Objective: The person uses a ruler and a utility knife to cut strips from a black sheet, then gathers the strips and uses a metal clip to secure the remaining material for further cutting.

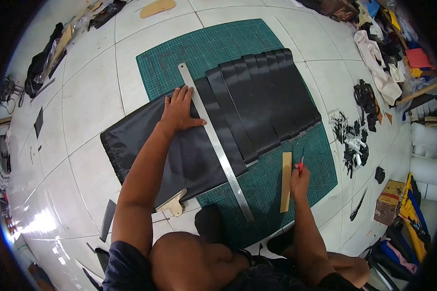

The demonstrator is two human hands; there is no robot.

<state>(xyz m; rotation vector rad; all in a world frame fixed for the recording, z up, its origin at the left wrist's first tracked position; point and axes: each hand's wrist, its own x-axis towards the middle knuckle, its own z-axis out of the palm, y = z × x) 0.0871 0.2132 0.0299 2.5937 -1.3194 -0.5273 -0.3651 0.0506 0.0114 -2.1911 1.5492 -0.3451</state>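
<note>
My left hand (179, 111) lies with its fingers spread on a long steel ruler (219, 153) and the black sheet material (145, 131) beneath it. The ruler runs diagonally across the material, and its near end rests on the green cutting mat (262, 194). To the right of the ruler, black pieces (272, 92) overlap in stepped layers. My right hand (300, 184) is closed around a small red-handled cutter (301, 166), held over the mat's right part; its tip is too small to make out clearly. A tan strip (286, 182) lies just left of that hand.
A clipboard-like clip (175, 203) sits at the material's near edge. Scissors (358, 206) and a pile of black and white scraps (354, 143) lie on the tiles at the right. A cardboard box (389, 201) and bundled cloth (378, 68) line the right side.
</note>
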